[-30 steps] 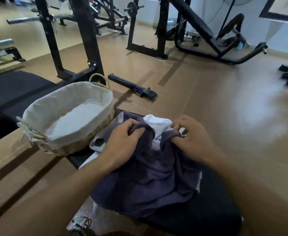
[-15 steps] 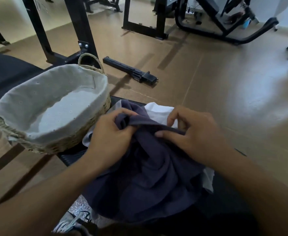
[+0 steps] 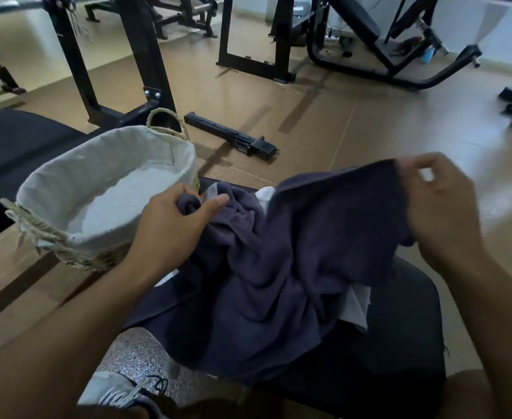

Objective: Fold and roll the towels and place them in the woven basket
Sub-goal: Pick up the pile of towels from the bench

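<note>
A dark purple towel [image 3: 279, 267] lies crumpled on a black padded bench [image 3: 400, 343], on top of a white towel [image 3: 354, 306] that shows only at its edges. My left hand [image 3: 176, 225] grips a bunched corner of the purple towel beside the basket. My right hand [image 3: 439, 204] pinches another corner and holds it lifted to the right, so the cloth's top edge stretches between the hands. The woven basket [image 3: 76, 255] with a pale cloth lining stands at the left and holds nothing.
A black metal bar [image 3: 230, 137] lies on the brown floor beyond the bench. Black gym frames [image 3: 146, 55] and benches stand behind and to the left. My shoe [image 3: 118, 391] rests on a speckled mat at the bottom.
My right hand has pulled its corner of the purple towel up and out to the right, spreading the cloth. The left hand stays by the basket holding its corner.
</note>
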Motion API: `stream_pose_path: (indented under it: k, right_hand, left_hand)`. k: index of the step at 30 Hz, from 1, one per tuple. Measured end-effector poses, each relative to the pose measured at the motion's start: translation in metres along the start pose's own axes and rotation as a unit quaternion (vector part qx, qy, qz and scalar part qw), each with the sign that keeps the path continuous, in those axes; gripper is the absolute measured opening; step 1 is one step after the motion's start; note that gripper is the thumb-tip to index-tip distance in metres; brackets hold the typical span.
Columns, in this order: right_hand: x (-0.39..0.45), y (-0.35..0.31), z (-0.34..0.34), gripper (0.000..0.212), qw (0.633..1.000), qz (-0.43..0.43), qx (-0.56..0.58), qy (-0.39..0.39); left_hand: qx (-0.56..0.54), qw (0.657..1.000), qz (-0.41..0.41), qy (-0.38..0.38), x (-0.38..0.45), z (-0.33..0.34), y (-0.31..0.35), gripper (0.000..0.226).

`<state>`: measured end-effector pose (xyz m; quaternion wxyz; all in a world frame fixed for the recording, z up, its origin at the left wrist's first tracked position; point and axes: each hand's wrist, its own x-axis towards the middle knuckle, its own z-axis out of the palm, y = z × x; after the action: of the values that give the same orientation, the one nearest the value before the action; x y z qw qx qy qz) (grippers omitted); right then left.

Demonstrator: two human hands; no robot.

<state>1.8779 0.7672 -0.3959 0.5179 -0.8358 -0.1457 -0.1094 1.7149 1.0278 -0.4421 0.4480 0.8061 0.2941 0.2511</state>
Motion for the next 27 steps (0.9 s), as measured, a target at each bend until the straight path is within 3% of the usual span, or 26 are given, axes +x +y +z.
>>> stream_pose_path:
  k: [4,7,9,11,13,17,20,23,25,27]
  right_hand:
    - [0.01,0.009,-0.016,0.023,0.954,0.159,0.187,0.171]
    - [0.014,0.016,-0.017,0.019,0.941,0.182,0.217,0.185]
    - [0.011,0.017,-0.01,0.013,0.957,0.177,0.208,0.101]
    - [-0.004,0.007,0.003,0.01,0.977,0.146,0.147,-0.049]
    - [-0.03,-0.008,0.017,0.019,0.972,0.114,0.091,-0.187]
    - [-0.075,-0.036,0.037,0.015,0.93,0.084,0.127,-0.334]
    - [-0.084,-0.04,0.035,0.019,0.903,0.062,0.135,-0.403]
    - [-0.084,-0.037,0.031,0.054,0.879,0.049,0.139,-0.453]
    - [-0.084,-0.033,0.033,0.058,0.9,0.013,0.118,-0.42]
    - [-0.084,-0.032,0.036,0.049,0.923,-0.034,0.082,-0.374]
  left_hand:
    - [0.055,0.998,0.005,-0.008,0.001,-0.007,-0.003,0.044]
    - [0.102,0.994,0.003,-0.027,0.003,-0.012,-0.001,0.042]
    - [0.132,0.99,0.008,-0.042,0.003,-0.015,0.0,0.05]
    - [0.126,0.99,0.011,-0.058,-0.001,-0.013,0.003,0.056]
    - [0.034,0.995,-0.022,-0.089,-0.012,-0.006,0.01,0.045]
    - [-0.182,0.961,-0.096,-0.182,-0.031,0.007,0.025,0.024]
    - [-0.281,0.92,-0.125,-0.243,-0.039,0.003,0.032,0.021]
    - [-0.296,0.914,-0.087,-0.264,-0.04,-0.004,0.029,0.032]
    - [-0.283,0.921,-0.066,-0.26,-0.037,-0.008,0.024,0.032]
    - [-0.266,0.93,-0.046,-0.248,-0.036,-0.01,0.025,0.027]
